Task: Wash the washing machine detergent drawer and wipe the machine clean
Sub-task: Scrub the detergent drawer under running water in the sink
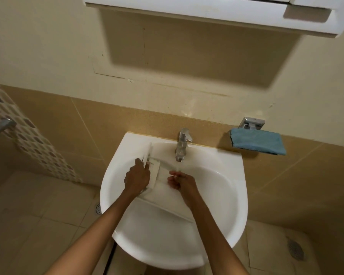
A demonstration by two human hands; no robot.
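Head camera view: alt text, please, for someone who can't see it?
A left hand grips a white detergent drawer in a sink while the right hand touches it under the running tap. A blue cloth sits on a wall holder nearby.

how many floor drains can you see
2. The left drain peeks out from behind the sink rim; the right drain lies on the floor past the sink's other side. More could be hidden under the sink.

Domestic bathroom: white wash basin [222, 197] with chrome tap [182, 142] against beige tiled wall [107, 120]; floor drain [295, 250]; wall cabinet [207, 12] above; patterned sheet [30, 137] at left, probably a shower curtain.
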